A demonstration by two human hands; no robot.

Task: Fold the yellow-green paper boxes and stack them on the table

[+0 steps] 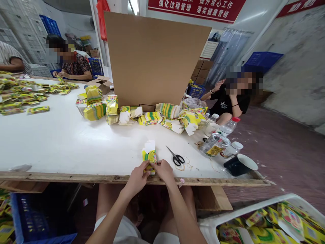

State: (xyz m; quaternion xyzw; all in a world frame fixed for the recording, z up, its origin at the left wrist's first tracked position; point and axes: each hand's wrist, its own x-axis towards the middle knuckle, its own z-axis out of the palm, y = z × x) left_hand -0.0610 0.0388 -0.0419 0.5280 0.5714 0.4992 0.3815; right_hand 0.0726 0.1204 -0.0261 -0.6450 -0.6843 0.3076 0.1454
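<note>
A small yellow and green printed carton [149,155], its white end flaps standing out at the far side, lies on the white table near the front edge. My left hand [138,175] pinches it from the left, thumb and fingers closed. From the right, my right hand [165,171] has its fingers curled on the same carton. The fingertips partly cover its near end, and I cannot tell whether anything is inside. Black-handled scissors [176,156] lie just right of my right hand, with thin rubber bands [188,163] beside them.
Stacks of flattened cartons [149,118] line the foot of a tall cardboard sheet [157,61]. At right stand a dark mug [237,166], a clear jar [215,145] and bottles. A white crate [210,225] of cartons is below right. Other people sit around the table.
</note>
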